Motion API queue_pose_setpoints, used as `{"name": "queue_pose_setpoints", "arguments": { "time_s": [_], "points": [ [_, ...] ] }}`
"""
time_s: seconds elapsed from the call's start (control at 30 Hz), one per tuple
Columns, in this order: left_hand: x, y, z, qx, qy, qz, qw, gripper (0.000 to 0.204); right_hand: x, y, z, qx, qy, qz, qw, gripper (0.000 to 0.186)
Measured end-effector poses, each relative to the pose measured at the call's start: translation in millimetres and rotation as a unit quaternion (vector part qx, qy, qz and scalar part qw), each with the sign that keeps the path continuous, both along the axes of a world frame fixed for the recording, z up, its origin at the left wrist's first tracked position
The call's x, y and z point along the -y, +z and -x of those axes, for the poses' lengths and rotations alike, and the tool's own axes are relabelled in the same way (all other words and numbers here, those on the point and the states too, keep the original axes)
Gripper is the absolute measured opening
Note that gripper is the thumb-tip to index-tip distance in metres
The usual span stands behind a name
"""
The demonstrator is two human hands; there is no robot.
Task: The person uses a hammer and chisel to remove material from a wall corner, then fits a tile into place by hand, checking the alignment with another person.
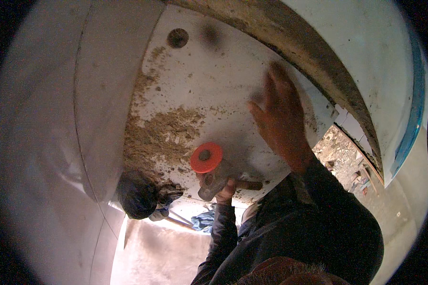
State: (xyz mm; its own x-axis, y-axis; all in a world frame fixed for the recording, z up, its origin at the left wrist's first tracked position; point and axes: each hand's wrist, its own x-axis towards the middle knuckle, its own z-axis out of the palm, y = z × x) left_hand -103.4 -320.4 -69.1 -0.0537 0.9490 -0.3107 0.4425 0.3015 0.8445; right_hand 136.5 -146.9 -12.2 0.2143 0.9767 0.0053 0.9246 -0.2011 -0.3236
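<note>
My left hand (pixel 227 189) is closed around a hammer (pixel 213 184) with a dark metal head and a short handle. A chisel with a round orange hand guard (pixel 206 158) is held together with it, its grey striking end facing up; most of its shaft is hidden. My right hand (pixel 283 118) is empty, fingers stretched out and slightly blurred, over the right part of a white tiled surface (pixel 214 80). Whether it touches the surface I cannot tell. Crumbly brown debris (pixel 164 135) is strewn on the left part of this surface.
A round dark hole (pixel 178 38) opens in the surface at the far left. White walls rise on the left; a rough brown edge (pixel 318 52) curves along the far right. A dark rounded bundle (pixel 138 194) sits at the near left corner. Rubble (pixel 337 147) lies lower right.
</note>
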Motion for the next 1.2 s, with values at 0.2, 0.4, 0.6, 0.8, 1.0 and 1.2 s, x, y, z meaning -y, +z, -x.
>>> {"name": "queue_pose_setpoints", "arguments": {
  "time_s": [0.2, 0.4, 0.6, 0.8, 1.0, 1.2],
  "points": [
    [22, -7, 8, -0.018, 0.007, 0.018, 1.000, 0.070, 4, 38, -24, -0.108, 0.049, 0.034, 0.992, 0.022],
    [8, -7, 5, 0.143, 0.051, 0.004, 0.988, 0.076, -79, -14, -11, -0.112, 0.180, -0.165, 0.963, 0.044],
    [7, -9, 7, 0.167, 0.081, -0.004, 0.983, 0.085, -37, -29, -31, -0.065, 0.190, -0.088, 0.976, 0.068],
    [37, -30, 20, 0.036, 0.053, 0.026, 0.998, 0.077, 76, -13, -25, -0.216, 0.304, 0.027, 0.927, 0.065],
    [11, -14, 15, -0.006, 0.023, -0.009, 1.000, 0.068, 101, -35, -64, -0.366, 0.246, -0.083, 0.893, 0.024],
    [13, -20, 9, 0.069, 0.141, -0.020, 0.987, 0.052, 72, -16, -54, -0.315, 0.165, -0.111, 0.928, 0.023]
  ]
}}
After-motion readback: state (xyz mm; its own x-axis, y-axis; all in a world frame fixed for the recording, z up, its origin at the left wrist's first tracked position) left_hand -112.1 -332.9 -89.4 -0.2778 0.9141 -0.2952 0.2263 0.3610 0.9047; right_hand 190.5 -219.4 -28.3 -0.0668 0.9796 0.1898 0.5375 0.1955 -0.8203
